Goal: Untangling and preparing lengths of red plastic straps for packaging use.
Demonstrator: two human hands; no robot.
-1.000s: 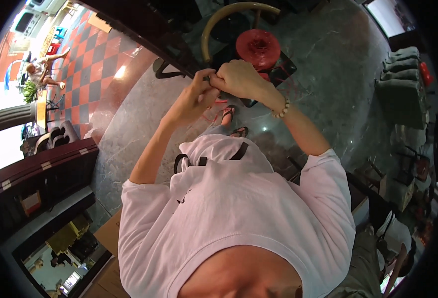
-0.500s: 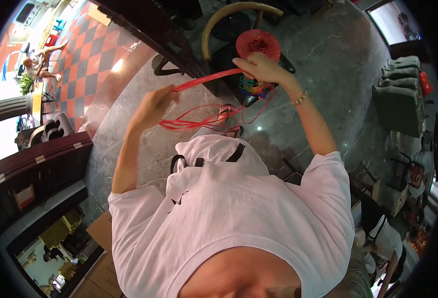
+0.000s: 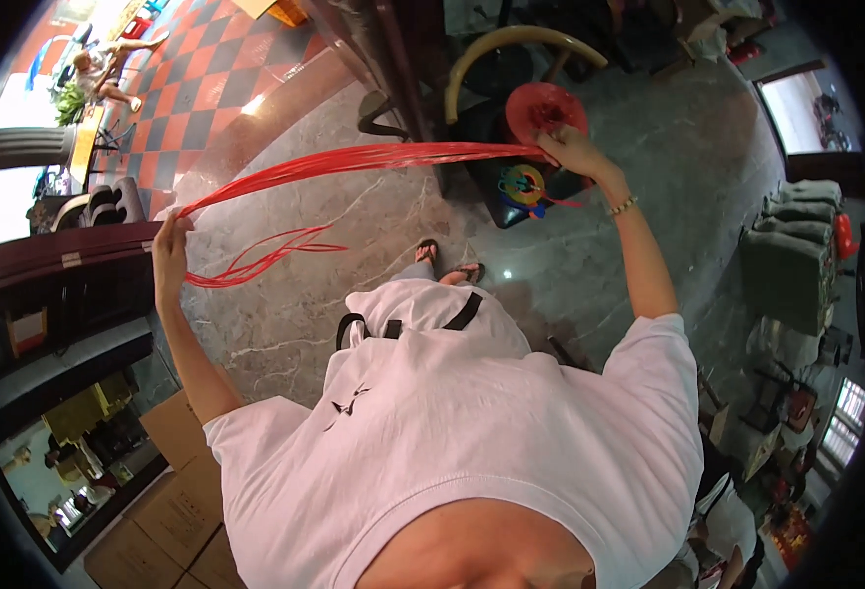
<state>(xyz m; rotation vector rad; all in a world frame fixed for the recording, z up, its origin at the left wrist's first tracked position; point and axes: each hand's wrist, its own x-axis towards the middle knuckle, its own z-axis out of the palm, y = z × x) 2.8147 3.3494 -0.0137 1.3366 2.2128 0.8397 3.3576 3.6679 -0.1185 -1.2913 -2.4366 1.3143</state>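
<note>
As before, hands wider, red strands tauter

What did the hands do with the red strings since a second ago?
The left hand swung far out to the left and the right hand moved slightly right, pulling the red strings out long between them. Both hands kept their grip. The red stool stayed put.

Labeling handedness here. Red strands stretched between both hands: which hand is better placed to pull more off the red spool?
Left, probably. The left hand grips the free end of the red strands, arm out wide; the right hand sits at the red spool, pinning them.
</note>
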